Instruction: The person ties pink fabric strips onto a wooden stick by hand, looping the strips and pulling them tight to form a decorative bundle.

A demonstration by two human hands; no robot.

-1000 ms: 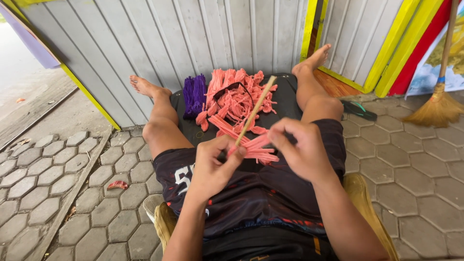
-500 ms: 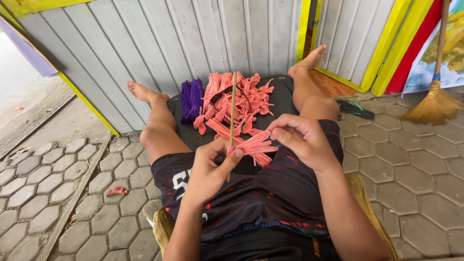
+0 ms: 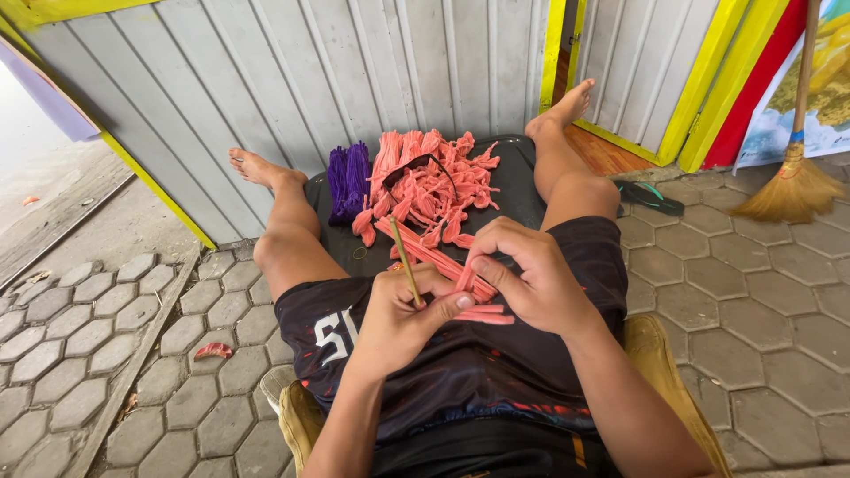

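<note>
Pink strips (image 3: 469,288), a flat bundle of them, are lying across the person's lap between the two hands, in the near middle of the scene. Largest around them, a grey corrugated metal wall (image 3: 292,80) with yellow trim is standing at the far side, and grey hexagonal paving (image 3: 106,354) is spreading left and right under the seated person, whose bare legs are stretching toward the wall. A black mat (image 3: 518,190) is lying between the legs, carrying a loose heap of pink strips (image 3: 429,181) with a smaller purple bundle (image 3: 350,177) just to its left. A straw broom (image 3: 792,181) is leaning at the far right. The strips are looking thin, long and salmon-pink, their near ends sticking out past the fingers. The right hand (image 3: 527,274) is curling over the bundle, fingers pinching it. The left hand (image 3: 403,314) is clenching around a thin wooden stick (image 3: 405,258), which is tilting up and away toward the heap, its thumb touching the strips.
</note>
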